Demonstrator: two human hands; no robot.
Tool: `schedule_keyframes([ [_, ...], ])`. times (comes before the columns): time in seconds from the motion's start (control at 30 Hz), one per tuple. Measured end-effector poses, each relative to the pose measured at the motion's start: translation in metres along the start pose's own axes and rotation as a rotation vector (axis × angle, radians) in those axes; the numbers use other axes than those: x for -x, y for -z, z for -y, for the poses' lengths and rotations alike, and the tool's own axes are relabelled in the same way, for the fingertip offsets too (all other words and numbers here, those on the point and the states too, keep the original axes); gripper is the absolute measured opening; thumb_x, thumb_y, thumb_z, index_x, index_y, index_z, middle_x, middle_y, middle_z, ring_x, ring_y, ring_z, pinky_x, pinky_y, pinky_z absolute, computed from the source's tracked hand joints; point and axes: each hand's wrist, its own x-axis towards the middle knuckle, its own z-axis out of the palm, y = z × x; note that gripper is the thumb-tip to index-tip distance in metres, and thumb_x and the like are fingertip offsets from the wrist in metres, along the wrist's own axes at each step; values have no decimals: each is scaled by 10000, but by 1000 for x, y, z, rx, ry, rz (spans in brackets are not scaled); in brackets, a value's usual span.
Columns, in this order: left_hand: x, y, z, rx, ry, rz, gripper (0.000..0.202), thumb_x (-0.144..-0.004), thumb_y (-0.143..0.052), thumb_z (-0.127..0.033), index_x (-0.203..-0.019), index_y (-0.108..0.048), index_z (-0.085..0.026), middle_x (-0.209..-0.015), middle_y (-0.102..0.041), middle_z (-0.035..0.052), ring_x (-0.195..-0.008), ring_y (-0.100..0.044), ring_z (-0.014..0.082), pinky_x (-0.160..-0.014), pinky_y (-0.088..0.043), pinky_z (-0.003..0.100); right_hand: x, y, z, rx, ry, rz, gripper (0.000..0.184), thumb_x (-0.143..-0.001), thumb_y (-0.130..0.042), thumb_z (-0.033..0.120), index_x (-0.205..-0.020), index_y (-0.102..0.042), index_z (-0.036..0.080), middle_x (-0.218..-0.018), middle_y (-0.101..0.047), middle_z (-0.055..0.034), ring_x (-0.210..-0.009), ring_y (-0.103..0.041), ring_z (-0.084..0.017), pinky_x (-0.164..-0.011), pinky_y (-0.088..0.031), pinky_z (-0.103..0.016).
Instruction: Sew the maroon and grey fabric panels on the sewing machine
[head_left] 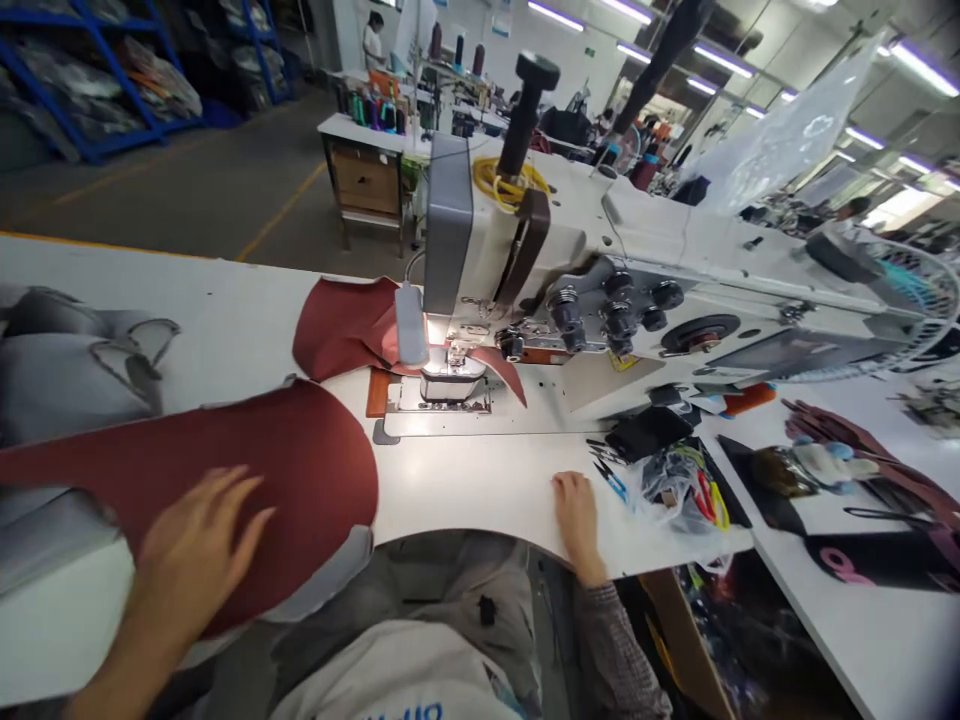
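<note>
My left hand (196,540) lies with spread fingers on a large dark red panel (300,470), which looks like leather or coated fabric with a grey backing. Grasped by neither hand, the panel rests on the white sewing table at left. On the bare tabletop in front of the sewing machine (495,240) rests my right hand (576,515), its fingers extended and nothing visible in them. Another dark red piece (345,325) sits under and behind the lit presser foot (456,355). Blue-handled snips (611,480) lie just right of my right hand.
Grey pieces (67,370) are piled at the left. A plastic bag (667,490) and red-and-yellow scissors (709,498) lie at the right, before a side table holding a bottle (784,470). Beneath the tabletop stands an open cardboard box (686,640). Blue shelves (112,80) stand behind.
</note>
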Motion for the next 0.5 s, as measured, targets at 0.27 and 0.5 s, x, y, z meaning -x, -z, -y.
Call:
schedule_keyframes([
  [0.27, -36, -23, -178, -205, 55, 572, 653, -874, -496, -245, -1459, -359, 11, -1371, -371, 437, -1100, -560, 556, -691, -540, 576, -82, -41, 147, -433, 21, 506, 246, -890, -571, 371, -1078, -640, 227, -1029, -703, -66, -924, -663, -249, -844, -511, -388],
  [0.5, -75, 14, -224, 189, -453, 627, 309, -918, -431, -232, -1035, -708, -162, -990, -710, 166, -904, -682, 285, -812, -541, 388, -113, -137, 226, 28, 263, 548, 295, -930, -579, 287, -1187, -587, 143, -1115, -626, -137, -1066, -552, -274, -923, -424, -396],
])
